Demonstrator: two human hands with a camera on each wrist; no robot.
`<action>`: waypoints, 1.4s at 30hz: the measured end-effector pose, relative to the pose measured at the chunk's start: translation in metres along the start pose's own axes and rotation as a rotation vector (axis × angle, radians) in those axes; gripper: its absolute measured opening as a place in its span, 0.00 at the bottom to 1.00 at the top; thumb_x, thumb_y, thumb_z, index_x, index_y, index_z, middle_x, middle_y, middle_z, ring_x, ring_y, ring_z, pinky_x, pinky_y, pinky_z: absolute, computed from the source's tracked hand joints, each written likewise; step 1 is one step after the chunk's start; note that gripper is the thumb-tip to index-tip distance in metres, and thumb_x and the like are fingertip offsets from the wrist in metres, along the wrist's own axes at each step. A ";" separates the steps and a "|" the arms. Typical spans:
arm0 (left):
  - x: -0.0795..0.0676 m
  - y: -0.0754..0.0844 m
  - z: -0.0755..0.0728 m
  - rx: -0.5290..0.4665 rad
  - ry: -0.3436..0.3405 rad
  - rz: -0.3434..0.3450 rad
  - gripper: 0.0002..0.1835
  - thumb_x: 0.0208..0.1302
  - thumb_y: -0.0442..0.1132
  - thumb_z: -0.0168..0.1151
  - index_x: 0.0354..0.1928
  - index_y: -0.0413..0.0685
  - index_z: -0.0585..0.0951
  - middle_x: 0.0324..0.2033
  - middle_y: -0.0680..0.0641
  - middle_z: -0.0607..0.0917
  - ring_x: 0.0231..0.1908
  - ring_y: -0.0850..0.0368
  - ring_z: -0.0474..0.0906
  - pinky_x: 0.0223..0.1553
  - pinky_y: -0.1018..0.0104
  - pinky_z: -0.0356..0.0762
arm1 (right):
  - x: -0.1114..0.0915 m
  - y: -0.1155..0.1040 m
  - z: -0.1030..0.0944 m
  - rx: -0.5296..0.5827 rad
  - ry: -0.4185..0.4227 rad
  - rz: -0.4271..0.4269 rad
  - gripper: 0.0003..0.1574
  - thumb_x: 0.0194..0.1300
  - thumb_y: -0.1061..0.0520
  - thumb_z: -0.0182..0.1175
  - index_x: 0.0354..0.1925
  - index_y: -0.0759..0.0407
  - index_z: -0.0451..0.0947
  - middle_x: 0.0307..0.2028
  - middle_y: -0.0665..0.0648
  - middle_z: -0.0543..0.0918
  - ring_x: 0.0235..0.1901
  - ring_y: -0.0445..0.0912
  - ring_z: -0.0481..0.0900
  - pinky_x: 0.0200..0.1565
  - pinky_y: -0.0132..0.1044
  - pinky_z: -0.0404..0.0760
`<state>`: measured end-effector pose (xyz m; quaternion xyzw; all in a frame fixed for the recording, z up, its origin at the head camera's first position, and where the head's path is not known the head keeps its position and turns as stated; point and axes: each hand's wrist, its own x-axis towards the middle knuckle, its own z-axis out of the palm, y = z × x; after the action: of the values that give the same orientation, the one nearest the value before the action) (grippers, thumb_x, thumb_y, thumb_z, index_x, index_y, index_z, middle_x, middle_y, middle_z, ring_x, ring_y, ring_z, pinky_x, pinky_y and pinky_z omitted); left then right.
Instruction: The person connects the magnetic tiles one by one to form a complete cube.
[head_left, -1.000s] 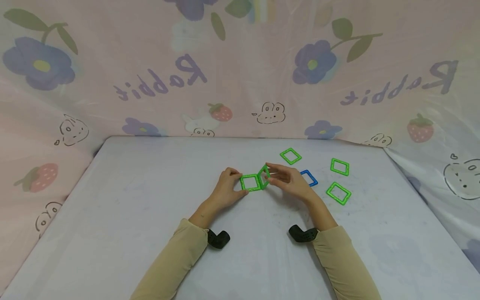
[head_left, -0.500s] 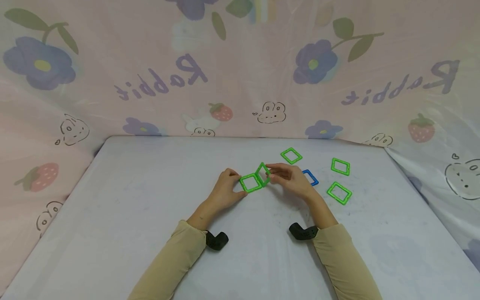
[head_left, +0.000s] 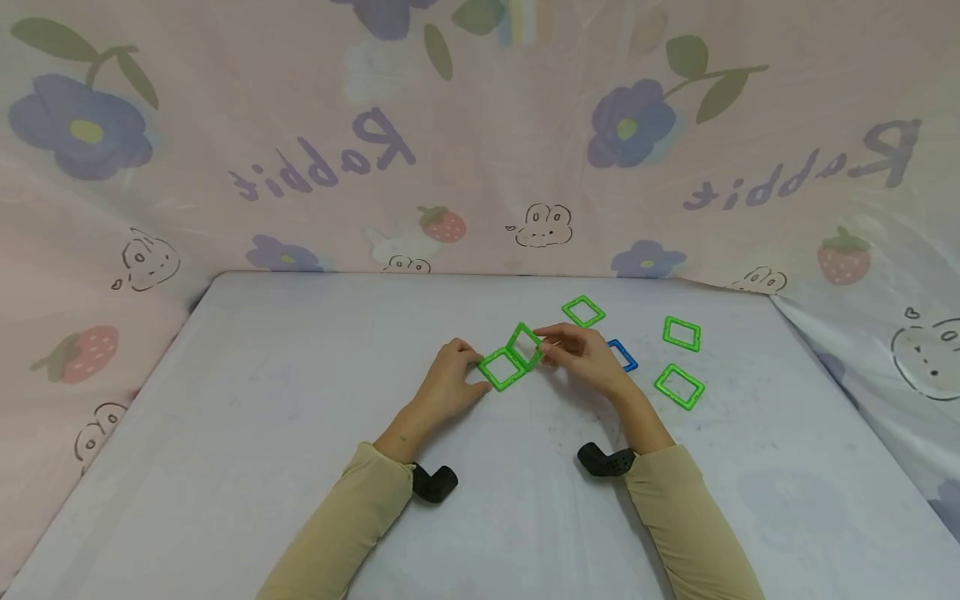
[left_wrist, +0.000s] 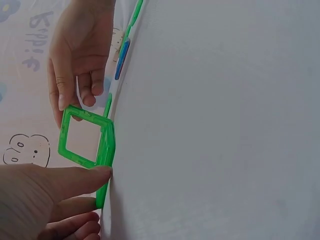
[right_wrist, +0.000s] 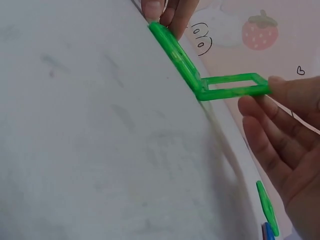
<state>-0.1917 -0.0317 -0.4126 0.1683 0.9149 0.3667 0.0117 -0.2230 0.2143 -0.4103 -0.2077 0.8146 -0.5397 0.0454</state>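
Note:
Two green square magnetic tiles, open in the middle, meet along one edge at the centre of the table. The left one (head_left: 513,380) lies low, and my left hand (head_left: 446,379) pinches its outer edge between thumb and fingers. Its partner, the raised tile (right_wrist: 235,92), slants up from the shared edge. My right hand (head_left: 577,354) pinches the raised tile's outer side with thumb and fingertips; the other fingers hang curled below it in the right wrist view.
Right of the hands lie a blue tile (head_left: 627,352), partly behind my right hand, and green tiles at the back (head_left: 572,302), far right (head_left: 683,322) and nearer right (head_left: 687,375). The white table (head_left: 300,400) meets a printed curtain (head_left: 480,167) at its far edge.
The joined tiles have turned slightly, the low one's near corner swinging toward the person. The raised tile leans wider open and shows more of its face. Both hands keep their grip.

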 end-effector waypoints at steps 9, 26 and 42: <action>-0.001 0.005 -0.001 0.012 0.034 -0.021 0.18 0.54 0.38 0.72 0.45 0.35 0.82 0.42 0.43 0.77 0.47 0.49 0.72 0.51 0.56 0.73 | 0.002 0.001 0.001 0.025 0.011 -0.013 0.18 0.69 0.61 0.56 0.54 0.67 0.77 0.40 0.70 0.83 0.36 0.55 0.84 0.40 0.41 0.83; 0.001 0.006 0.004 0.065 0.047 -0.029 0.14 0.50 0.42 0.75 0.34 0.42 0.82 0.39 0.46 0.76 0.45 0.50 0.72 0.47 0.57 0.74 | 0.010 0.006 0.006 0.021 0.007 -0.043 0.19 0.69 0.65 0.54 0.57 0.69 0.74 0.45 0.72 0.81 0.37 0.49 0.82 0.42 0.30 0.80; 0.002 0.011 0.004 0.072 0.044 -0.022 0.13 0.51 0.43 0.75 0.30 0.44 0.81 0.35 0.47 0.74 0.39 0.53 0.67 0.39 0.62 0.70 | 0.012 0.003 0.012 -0.047 -0.014 -0.049 0.30 0.67 0.65 0.57 0.66 0.66 0.66 0.51 0.70 0.80 0.47 0.60 0.79 0.46 0.30 0.77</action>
<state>-0.1893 -0.0211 -0.4081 0.1503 0.9295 0.3368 -0.0104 -0.2316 0.2001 -0.4159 -0.2324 0.8215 -0.5197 0.0329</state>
